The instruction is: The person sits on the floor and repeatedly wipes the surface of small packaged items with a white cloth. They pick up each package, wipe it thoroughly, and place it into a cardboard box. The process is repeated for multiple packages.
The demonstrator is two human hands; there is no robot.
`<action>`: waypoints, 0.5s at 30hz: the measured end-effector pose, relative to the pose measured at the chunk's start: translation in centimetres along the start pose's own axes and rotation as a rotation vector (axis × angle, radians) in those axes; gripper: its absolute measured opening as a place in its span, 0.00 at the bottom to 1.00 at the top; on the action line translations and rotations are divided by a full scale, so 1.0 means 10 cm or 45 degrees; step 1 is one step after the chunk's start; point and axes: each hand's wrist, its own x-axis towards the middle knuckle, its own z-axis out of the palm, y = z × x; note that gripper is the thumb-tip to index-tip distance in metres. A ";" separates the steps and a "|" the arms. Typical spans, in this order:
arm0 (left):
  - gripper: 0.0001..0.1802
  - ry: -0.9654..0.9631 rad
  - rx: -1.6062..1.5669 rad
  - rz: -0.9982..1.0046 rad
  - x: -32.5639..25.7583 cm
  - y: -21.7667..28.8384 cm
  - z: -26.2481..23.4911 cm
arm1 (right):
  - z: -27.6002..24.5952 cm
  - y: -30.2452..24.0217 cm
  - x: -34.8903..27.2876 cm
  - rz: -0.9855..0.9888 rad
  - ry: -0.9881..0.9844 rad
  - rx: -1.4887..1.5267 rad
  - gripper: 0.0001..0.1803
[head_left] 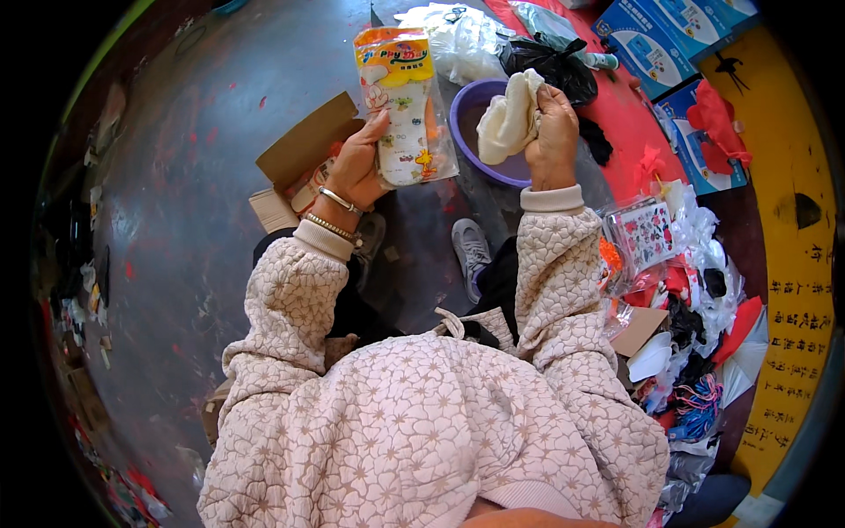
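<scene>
- Open grey floor (202,176) to the left, bare but for small scraps; room to move there.
- Crowded to the right: heap of bags, cloth scraps and cards (695,334) along the floor's right edge, just beside the right sleeve.
- Red sheet (634,114) at the upper right, blue boxes (669,44) lying on it; yellow board (792,220) along the right rim.
- Purple basin (475,132) on the floor ahead, between the two hands, partly behind the cloth.
- Black bag (550,66) and clear bags (449,31) just beyond the basin.
- Open carton (304,154) on the floor just left of the left hand, flap raised.
- Grey shoe (471,251) on the floor between the forearms.
- Left hand (356,167) raised, palm toward the camera, closed on the lower left edge of a printed packet (405,106); packet upright, held above the floor, left of the basin.
- Bangles (339,211) on the left wrist.
- Right hand (554,132) raised, fingers curled tight round a cream cloth (510,119); cloth bunched, hanging over the basin.
- Both forearms in quilted pink sleeves (546,282), bent upward from the lower edge, well apart.
</scene>
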 end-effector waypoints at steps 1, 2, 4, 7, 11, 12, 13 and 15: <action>0.24 0.028 0.024 -0.008 0.00 0.00 -0.04 | -0.02 0.01 0.05 0.094 -0.071 0.073 0.09; 0.23 0.056 0.049 -0.016 0.00 0.00 -0.08 | -0.01 0.01 0.03 0.206 -0.095 0.147 0.09; 0.22 0.109 0.123 -0.031 0.06 -0.01 -0.13 | 0.10 -0.03 -0.09 0.419 -0.144 0.300 0.12; 0.22 0.225 0.220 -0.052 0.08 -0.07 -0.13 | 0.10 0.01 -0.10 0.667 -0.362 0.512 0.14; 0.23 0.157 0.183 -0.099 0.08 -0.16 0.07 | 0.16 0.15 -0.19 0.790 -0.458 0.474 0.15; 0.22 0.163 0.316 -0.042 0.07 -0.17 0.07 | 0.19 0.20 -0.22 0.805 -0.468 0.429 0.15; 0.21 0.168 0.449 0.014 0.07 -0.17 0.07 | 0.25 0.19 -0.27 0.763 -0.462 0.301 0.13; 0.20 0.256 0.559 0.130 0.07 -0.16 0.03 | 0.21 0.26 -0.26 0.415 -0.388 -0.108 0.10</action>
